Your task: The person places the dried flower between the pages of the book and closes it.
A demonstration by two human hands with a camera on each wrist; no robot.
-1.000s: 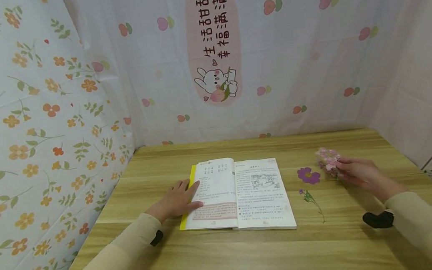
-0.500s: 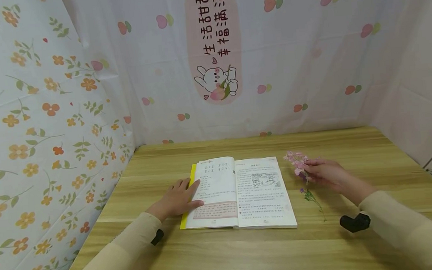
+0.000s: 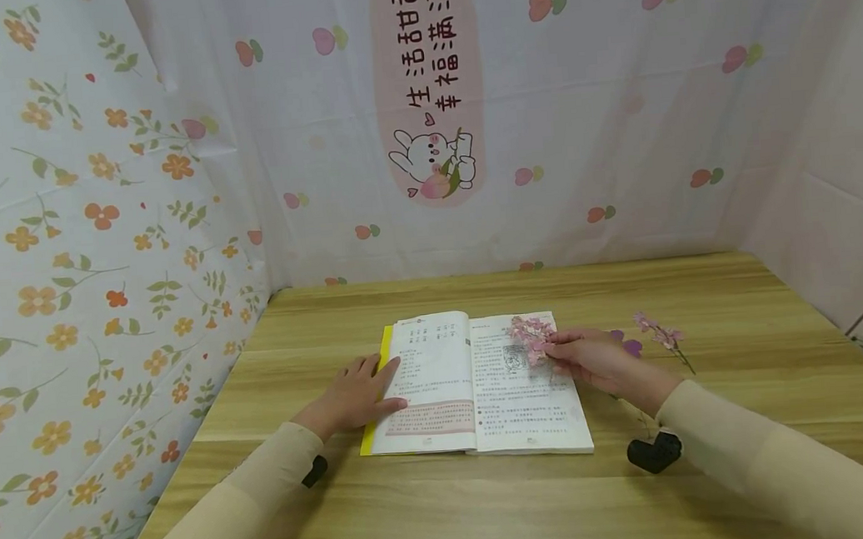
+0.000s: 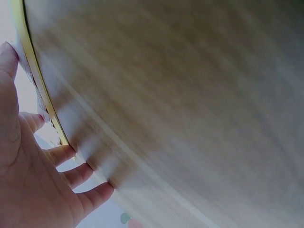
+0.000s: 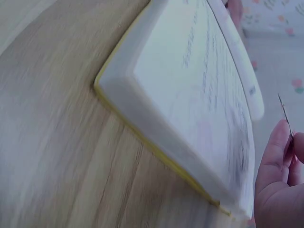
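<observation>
Printed cloth hangs on three sides: an orange-flower pattern (image 3: 64, 287) on the left, and a paler sheet (image 3: 615, 106) at the back and right with small pink-and-green motifs and a pink oval panel (image 3: 428, 86) bearing a cartoon rabbit and dark characters. Both sheets show creases and fold lines.

Below them lies a wooden surface (image 3: 493, 499) of light, straight-grained boards, matt in finish.

An open book (image 3: 455, 385) lies flat near the middle of the surface, closer to the front edge than the back. Its pages are white with fine print and a small line drawing; a yellow cover edge shows along its left side and, in the right wrist view, beneath the thick page block (image 5: 190, 109).

The left hand (image 3: 361, 395) rests flat, fingers extended, on the book's left margin and yellow edge, grasping nothing.

The right hand (image 3: 595, 358) pinches a sprig of pink flowers (image 3: 532, 336) by its thin stem; the blooms hang over the upper part of the right-hand page. Whether they touch the paper cannot be told.

A second pink sprig (image 3: 664, 341) lies on the surface toward the right edge. A purple flower (image 3: 628, 343) shows partly behind the right hand. Both sleeves are beige, each with a black wrist unit (image 3: 655, 453).
</observation>
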